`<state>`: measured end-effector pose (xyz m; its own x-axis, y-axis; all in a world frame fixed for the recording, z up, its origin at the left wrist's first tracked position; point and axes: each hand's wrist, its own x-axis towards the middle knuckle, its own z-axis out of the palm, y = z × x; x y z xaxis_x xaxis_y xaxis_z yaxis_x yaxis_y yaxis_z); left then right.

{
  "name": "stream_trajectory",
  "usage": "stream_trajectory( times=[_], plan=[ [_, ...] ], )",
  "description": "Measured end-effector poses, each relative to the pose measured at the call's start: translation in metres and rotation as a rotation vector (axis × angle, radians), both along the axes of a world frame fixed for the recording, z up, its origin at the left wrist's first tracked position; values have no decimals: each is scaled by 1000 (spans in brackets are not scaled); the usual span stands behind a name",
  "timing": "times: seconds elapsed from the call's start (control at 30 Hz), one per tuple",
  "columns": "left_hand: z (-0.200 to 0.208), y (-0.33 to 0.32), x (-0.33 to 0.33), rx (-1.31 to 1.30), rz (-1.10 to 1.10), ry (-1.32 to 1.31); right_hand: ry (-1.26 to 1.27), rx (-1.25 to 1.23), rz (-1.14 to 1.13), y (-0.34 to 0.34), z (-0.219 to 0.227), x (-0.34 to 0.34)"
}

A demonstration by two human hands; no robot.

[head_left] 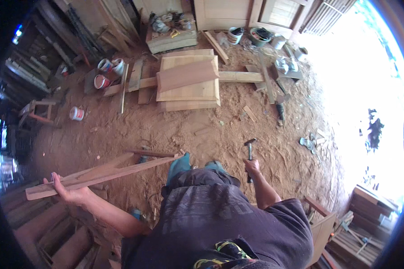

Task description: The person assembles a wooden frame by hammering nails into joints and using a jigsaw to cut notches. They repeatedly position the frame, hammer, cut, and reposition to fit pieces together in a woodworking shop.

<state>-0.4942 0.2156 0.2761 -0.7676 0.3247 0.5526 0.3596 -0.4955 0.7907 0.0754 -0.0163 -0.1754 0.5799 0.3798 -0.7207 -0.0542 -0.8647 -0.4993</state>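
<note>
My left hand (69, 193) holds one end of a long wooden frame piece (116, 174), its palm beneath the timber and its fingers curled up around the edge. The piece runs slantwise across to my knee, and its boards meet in a narrow, angled shape. In my right hand (253, 167) is a hammer (250, 151), gripped by the handle with its dark head pointing away from me. The hammer is apart from the wood, out to the right of my legs.
Ahead, wooden panels (188, 96) with brown sandpaper-like sheet (188, 75) lie across a beam (241, 76). Buckets (101, 82) stand left of them. A power tool (280, 114) lies on the shaving-covered floor (166, 125). Stacked timber (72, 242) is at my lower left, a stool (40, 112) farther left.
</note>
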Motion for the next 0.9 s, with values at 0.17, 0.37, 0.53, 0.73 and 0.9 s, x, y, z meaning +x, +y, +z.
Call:
stream_trajectory(
  times=[0.17, 0.37, 0.53, 0.73, 0.9],
  plan=[
    [-27, 49, -21, -92, -29, -124, 47, -29, -79, 37, -7, -67],
    [-31, 79, -74, -197, -8, -331, -75, -113, 289, 66, 15, -130],
    [-24, 100, -121, -77, -54, -277, -102, -90, 372, 98, 14, -148],
    [-28, 100, -180, 17, -255, -28, -89, -138, 325, 164, 24, -156],
    [3, 113, -185, -74, -188, 92, -23, -81, 350, 239, 43, -177]
  ],
)
